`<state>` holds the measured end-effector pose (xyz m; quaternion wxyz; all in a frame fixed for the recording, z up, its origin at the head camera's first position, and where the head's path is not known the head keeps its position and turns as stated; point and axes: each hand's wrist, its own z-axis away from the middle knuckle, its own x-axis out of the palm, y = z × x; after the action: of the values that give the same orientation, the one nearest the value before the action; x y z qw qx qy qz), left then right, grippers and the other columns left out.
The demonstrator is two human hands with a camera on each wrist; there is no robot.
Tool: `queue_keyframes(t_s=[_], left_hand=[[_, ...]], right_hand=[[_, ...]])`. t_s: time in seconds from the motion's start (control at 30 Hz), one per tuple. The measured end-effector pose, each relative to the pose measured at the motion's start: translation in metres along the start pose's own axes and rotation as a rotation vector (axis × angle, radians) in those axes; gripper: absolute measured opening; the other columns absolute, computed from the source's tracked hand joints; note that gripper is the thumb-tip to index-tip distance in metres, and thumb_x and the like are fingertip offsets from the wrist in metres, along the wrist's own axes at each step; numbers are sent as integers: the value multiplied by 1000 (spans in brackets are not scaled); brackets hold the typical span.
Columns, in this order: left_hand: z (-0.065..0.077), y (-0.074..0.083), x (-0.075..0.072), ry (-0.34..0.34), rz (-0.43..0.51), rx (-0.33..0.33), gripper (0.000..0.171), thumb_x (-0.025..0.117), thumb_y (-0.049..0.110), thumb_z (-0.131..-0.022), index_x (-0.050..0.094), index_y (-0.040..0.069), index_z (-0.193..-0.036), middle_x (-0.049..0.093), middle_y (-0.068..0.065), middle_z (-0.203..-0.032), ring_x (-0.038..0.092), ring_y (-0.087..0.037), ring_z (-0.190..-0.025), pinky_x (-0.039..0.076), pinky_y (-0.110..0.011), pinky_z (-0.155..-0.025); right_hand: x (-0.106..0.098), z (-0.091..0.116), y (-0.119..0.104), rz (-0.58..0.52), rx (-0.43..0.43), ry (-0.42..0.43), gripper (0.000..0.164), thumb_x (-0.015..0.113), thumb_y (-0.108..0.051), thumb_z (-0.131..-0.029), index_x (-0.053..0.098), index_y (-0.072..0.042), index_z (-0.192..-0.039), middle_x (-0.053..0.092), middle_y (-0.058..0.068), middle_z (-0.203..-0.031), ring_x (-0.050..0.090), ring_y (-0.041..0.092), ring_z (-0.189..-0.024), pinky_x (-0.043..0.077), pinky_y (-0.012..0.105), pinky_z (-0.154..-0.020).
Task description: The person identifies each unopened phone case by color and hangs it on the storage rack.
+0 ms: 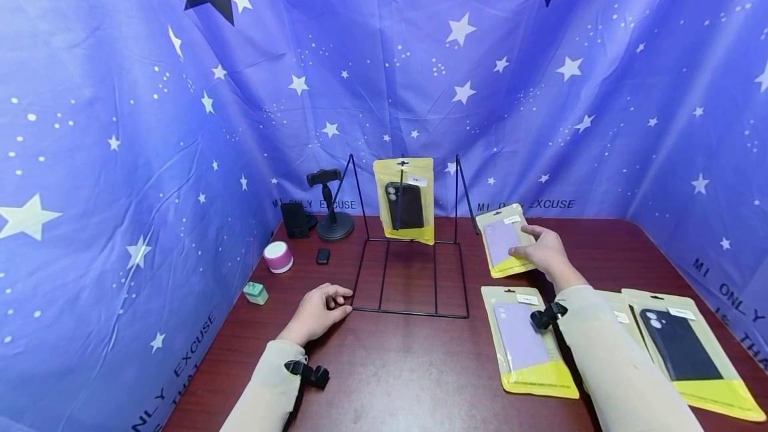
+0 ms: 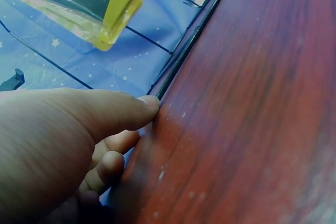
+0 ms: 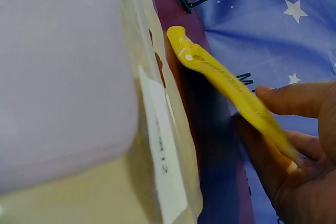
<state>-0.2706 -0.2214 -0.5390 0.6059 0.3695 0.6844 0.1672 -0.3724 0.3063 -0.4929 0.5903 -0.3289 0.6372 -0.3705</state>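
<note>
My right hand [image 1: 549, 255] grips the side edge of a packaged purple phone case [image 1: 499, 242], held up above the right side of the table. In the right wrist view its yellow bottom edge [image 3: 226, 85] is between thumb and fingers. My left hand [image 1: 318, 312] pinches the front left corner of a black wire display rack [image 1: 414, 314], with the thumb [image 2: 142, 107] on the wire in the left wrist view. A packaged black phone case [image 1: 411, 209] hangs from the rack's upper middle. Another packaged purple phone case [image 1: 521, 339] lies below the right hand, partly under the wrist.
A packaged dark phone case [image 1: 684, 345] lies at far right, overlapping another package [image 1: 618, 312] partly hidden by my sleeve. On the left stand a phone holder [image 1: 335, 222], a black stand [image 1: 295, 220], a pink-and-white jar [image 1: 279, 257], a green block [image 1: 256, 293] and a small black object [image 1: 323, 256].
</note>
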Motion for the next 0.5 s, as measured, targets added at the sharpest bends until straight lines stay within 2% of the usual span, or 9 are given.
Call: queue_keyframes(t_s=[0.07, 0.13, 0.27, 0.4, 0.5], left_hand=[[0, 0, 0, -1, 2, -1, 26, 87, 15, -88, 79, 21, -111, 61, 10, -88, 55, -10, -77, 46, -28, -72], [0, 0, 0, -2, 4, -2, 25, 87, 15, -88, 79, 21, -111, 61, 10, -88, 55, -10, -77, 46, -28, -72], [0, 0, 0, 0, 1, -3, 25, 87, 15, -88, 79, 22, -111, 60, 11, -87, 55, -9, -77, 46, -28, -72], [0, 0, 0, 1, -2, -5, 25, 87, 15, -87, 79, 22, -110, 60, 11, -87, 55, -9, -77, 46, -28, -72], [0, 0, 0, 1, -2, -4, 25, 87, 15, -87, 79, 22, -111, 60, 10, -87, 55, -9, -77, 46, -28, -72]], right_hand=[[0, 0, 0, 9, -23, 5, 83, 82, -7, -85, 41, 3, -157, 37, 31, -160, 43, 44, -137, 44, 52, -107], [0, 1, 0, 21, -50, 20, 78, 81, -8, -87, 45, -1, -156, 39, 30, -158, 48, 43, -132, 50, 39, -99], [-2, 4, -3, 14, -88, 47, 60, 76, -10, -94, 56, -5, -150, 48, 30, -152, 59, 33, -110, 53, 20, -73], [-5, 8, -7, -26, -92, 57, 50, 71, -11, -98, 59, -4, -147, 48, 29, -152, 61, 20, -95, 55, 22, -68], [-7, 12, -10, -77, -83, 80, 49, 70, -11, -99, 60, -4, -147, 45, 26, -156, 60, 11, -92, 55, 21, -69]])
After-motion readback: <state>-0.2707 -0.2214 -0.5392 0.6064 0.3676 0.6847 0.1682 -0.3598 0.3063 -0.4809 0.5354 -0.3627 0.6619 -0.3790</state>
